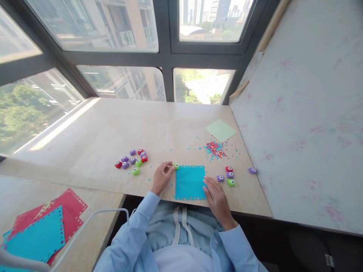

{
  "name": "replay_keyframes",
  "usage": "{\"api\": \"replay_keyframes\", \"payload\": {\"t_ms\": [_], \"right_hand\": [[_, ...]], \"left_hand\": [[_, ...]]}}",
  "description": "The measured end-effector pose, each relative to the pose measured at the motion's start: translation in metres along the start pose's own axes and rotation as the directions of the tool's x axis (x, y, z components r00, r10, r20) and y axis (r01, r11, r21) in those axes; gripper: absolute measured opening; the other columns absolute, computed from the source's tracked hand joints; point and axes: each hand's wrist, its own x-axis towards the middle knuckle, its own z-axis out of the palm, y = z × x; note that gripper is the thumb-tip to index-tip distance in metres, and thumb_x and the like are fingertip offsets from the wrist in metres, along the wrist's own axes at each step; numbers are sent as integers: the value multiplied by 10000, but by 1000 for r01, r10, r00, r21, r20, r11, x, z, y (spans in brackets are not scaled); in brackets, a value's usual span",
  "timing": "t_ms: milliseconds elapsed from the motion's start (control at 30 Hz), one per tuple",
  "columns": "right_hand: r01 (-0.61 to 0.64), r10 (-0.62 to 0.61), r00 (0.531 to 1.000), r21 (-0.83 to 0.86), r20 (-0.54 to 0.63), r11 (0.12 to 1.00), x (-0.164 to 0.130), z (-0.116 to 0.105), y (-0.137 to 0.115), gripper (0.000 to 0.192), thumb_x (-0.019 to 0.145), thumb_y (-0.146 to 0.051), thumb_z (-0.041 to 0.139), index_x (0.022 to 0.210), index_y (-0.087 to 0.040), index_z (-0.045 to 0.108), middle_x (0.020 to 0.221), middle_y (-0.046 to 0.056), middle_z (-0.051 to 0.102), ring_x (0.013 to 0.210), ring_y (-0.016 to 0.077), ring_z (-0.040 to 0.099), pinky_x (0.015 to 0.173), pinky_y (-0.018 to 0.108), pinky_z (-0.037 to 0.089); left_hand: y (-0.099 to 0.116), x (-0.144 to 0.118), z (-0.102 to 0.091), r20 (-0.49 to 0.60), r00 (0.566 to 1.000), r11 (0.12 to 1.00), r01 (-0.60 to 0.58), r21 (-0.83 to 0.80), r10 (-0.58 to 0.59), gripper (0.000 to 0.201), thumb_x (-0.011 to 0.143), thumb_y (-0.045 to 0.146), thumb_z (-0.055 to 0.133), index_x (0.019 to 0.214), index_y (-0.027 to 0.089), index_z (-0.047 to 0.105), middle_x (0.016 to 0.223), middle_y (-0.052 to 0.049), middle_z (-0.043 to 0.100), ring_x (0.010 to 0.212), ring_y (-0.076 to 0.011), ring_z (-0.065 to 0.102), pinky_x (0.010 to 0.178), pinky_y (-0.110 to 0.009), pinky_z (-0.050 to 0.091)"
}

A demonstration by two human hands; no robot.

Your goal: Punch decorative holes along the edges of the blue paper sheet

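Fingers of left hand [162,176] pinching green punch [176,166] at blue sheet [189,182] corner — right hand [215,196] fingers spread flat on sheet edge | counter [99,136] beneath

Your single head-worn camera looks forward and down, close over the pale beige stone table [113,128] (windows beyond).
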Motion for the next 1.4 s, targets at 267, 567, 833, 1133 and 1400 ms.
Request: {"api": "replay_keyframes", "payload": {"t_ms": [267, 567, 833, 1133, 1400], "right_hand": [[60, -88, 971, -129, -221, 990, -27, 1, 11, 224, 905, -99, 550, 1079, -168, 672, 986, 115, 724, 959, 229, 666, 862, 414, 560], [6, -61, 965, -210, -254, 978, -19, 7, 7, 163, 909, -120, 548, 1011, -160, 668, 923, 108, 720, 900, 227, 659, 834, 404, 555], [2, -65, 964, -236, -259, 972, -18, 8, 6, 156, 907, -119, 547, 1000, -167, 662, 914, 98, 716, 888, 223, 655, 826, 395, 553], [-7, -59, 965, -252, -254, 968, -17, 9, 4, 147, 901, -108, 549, 994, -149, 656, 906, 105, 711, 892, 222, 638, 843, 379, 533], [-39, -26, 968, -251, -249, 967, -15, 9, 2, 126, 908, -121, 552, 978, -152, 652, 897, 98, 702, 892, 220, 614, 845, 367, 514]], "left_hand": [[36, 42, -30, 383, 874, 951, 238, 197, -298, 464, 709, 617, 627, 633, 161, 582, 566, -19, 606, 552, -160, 577, 520, -258, 407], [58, 85, -41, 628, 551, 829, 456, 324, -549, 569, 478, 598, 842, 526, 191, 447, 431, 72, 358, 379, -48, 263, 402, -226, 126], [63, 101, -26, 650, 478, 807, 362, 467, -591, 654, 415, 561, 890, 527, 209, 350, 434, 84, 295, 406, -54, 213, 439, -245, 91], [61, 101, -12, 606, 519, 772, 189, 607, -603, 634, 572, 507, 824, 547, 221, 259, 438, 80, 268, 415, -83, 250, 455, -263, 162], [74, 103, 0, 540, 615, 683, -5, 731, -574, 415, 619, 343, 796, 521, 204, 417, 488, 31, 409, 521, -139, 446, 548, -281, 344]]}}
